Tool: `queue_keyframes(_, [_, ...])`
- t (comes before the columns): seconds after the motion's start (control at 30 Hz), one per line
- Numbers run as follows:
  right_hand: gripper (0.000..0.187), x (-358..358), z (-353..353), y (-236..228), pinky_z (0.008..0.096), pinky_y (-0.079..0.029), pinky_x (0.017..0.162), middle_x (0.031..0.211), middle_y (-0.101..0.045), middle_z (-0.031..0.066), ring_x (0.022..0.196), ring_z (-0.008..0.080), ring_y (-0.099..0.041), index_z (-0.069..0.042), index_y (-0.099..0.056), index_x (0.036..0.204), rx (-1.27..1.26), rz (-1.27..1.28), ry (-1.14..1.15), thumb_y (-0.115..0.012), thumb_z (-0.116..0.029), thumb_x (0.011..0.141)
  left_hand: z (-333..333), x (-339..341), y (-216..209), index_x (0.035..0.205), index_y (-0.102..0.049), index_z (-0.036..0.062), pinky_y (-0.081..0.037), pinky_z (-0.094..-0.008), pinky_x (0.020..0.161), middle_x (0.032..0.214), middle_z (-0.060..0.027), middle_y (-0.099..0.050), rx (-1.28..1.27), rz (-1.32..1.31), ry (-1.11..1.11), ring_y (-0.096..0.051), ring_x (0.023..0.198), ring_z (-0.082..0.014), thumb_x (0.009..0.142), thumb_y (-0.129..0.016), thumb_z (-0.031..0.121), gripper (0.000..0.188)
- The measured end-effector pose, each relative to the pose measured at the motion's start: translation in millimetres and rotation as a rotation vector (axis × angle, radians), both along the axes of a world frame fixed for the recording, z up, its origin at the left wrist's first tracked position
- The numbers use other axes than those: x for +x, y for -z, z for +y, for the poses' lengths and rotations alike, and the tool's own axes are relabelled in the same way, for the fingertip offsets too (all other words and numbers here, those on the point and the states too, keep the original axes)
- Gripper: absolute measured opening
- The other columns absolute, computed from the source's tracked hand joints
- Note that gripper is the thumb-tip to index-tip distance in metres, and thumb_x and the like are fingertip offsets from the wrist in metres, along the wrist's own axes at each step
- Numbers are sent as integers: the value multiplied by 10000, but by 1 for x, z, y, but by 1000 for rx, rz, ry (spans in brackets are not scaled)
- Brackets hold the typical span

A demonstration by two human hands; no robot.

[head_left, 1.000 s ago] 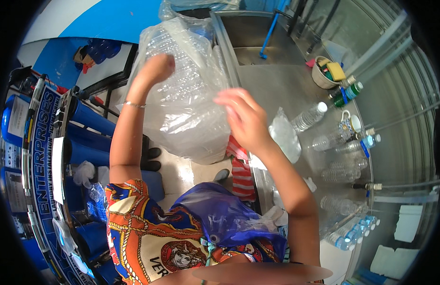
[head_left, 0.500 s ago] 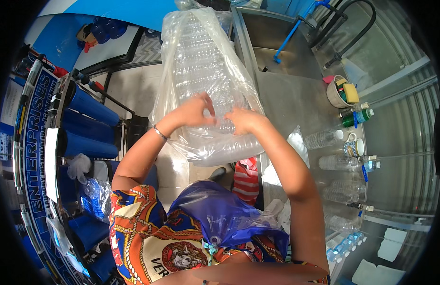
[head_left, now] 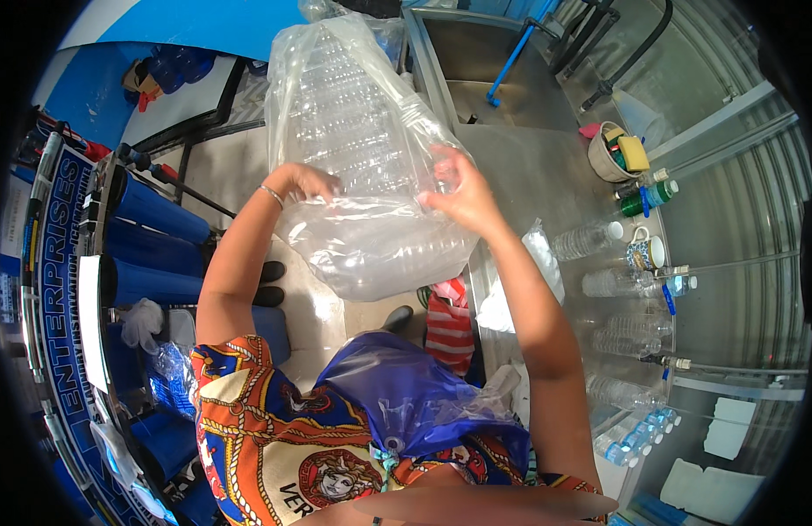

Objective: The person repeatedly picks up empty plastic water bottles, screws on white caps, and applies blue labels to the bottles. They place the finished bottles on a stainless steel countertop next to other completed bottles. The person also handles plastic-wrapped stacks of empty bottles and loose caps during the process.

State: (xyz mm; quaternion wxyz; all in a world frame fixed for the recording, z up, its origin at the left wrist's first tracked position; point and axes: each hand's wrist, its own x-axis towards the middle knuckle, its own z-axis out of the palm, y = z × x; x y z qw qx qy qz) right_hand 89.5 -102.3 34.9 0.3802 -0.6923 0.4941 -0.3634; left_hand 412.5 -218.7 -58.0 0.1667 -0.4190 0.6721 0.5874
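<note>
Plastic film [head_left: 371,241] sheathes bottles [head_left: 345,114] as left hand [head_left: 309,182] and right hand [head_left: 464,198] curl at it, whether pinching I can't tell, apparently adjusting it, needing even tension.

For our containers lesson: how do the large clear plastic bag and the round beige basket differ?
The clear plastic bag is transparent; the round beige basket, opaque. The bag looks bigger than the basket. The bag holds clear plastic bottles, the basket a yellow sponge. Both hold things.

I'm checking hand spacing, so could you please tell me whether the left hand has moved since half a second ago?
Yes: judged against the steel sink, the left hand has moved leftward, away from it.
</note>
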Motion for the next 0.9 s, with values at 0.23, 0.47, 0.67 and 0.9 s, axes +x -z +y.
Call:
queue_keyframes(0.23, [758, -32, -4, 33, 364, -463, 941, 1240, -539, 155, 1146, 247, -570, -129, -320, 1448, 525, -592, 20, -746, -153, 821, 24, -3, 22, 1368, -487, 60, -287, -438, 1099, 1435, -184, -422, 131, -8, -250, -335, 1362, -307, 704, -759, 390, 790])
queue_keyframes(0.47, [824, -45, 11, 14, 427, -451, 996, 1316, -506, 169, 1203, 310, -538, -114, -244, 1475, 339, -845, -143, -746, -201, 829, 22, -33, -35, 1328, -558, 134, -380, -451, 1044, 1399, -136, -485, 95, 28, -71, -463, 1268, -306, 718, -745, 449, 712])
queue_keyframes(0.67, [754, -72, 43, -24, 439, -470, 989, 1346, -481, 186, 1205, 331, -533, -109, -275, 1436, 141, -984, -89, -729, -163, 836, 77, -64, -189, 1071, -696, 62, -481, -426, 946, 1286, -257, -519, -885, -453, -75, -547, 1132, -419, 587, -795, 345, 570])
queue_keyframes(0.9, [789, -142, 148, -21, 369, -536, 889, 1254, -460, 112, 1182, 258, -543, -112, -303, 1418, 13, -577, 269, -723, 48, 770, 192, -138, -287, 1093, -646, 50, -476, -441, 931, 1271, -252, -421, -1560, -143, -220, -545, 1071, -426, 449, -849, 110, 678])
